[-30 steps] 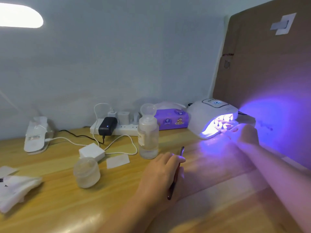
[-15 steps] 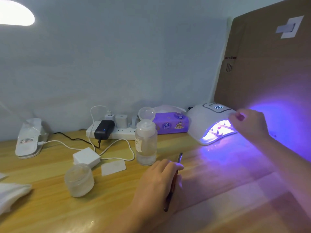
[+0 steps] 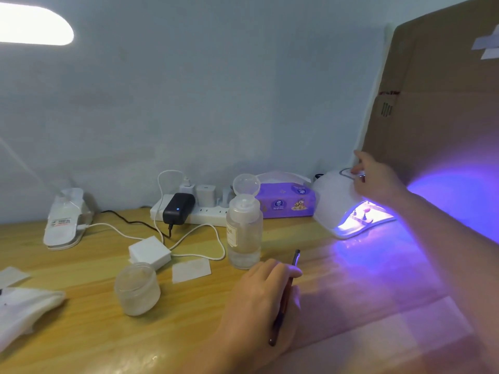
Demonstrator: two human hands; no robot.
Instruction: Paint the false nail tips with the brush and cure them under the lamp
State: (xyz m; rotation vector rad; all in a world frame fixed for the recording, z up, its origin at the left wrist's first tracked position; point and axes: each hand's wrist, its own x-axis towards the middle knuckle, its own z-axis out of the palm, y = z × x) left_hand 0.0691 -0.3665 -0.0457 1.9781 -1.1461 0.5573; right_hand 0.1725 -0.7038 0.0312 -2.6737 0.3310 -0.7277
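Note:
The white curing lamp (image 3: 334, 201) stands at the back right of the desk, glowing violet. Inside its mouth the false nail tips (image 3: 363, 213) stand on small pegs. My right hand (image 3: 378, 179) reaches over the lamp's top, fingertips on its control panel. My left hand (image 3: 266, 298) rests on the desk in the foreground and grips the thin dark brush (image 3: 287, 290), whose tip points away from me.
A clear bottle (image 3: 244, 233) with its flip cap open stands near my left hand. A frosted jar (image 3: 137, 288), white pads (image 3: 149, 252), a power strip (image 3: 205, 209) with cables and a purple tissue pack (image 3: 286, 201) lie behind. A cardboard panel (image 3: 437, 109) walls the right side.
My right hand left the lamp's mouth, where it was at the nail tips, and rose onto the lamp's top panel. My left hand stayed put with the brush.

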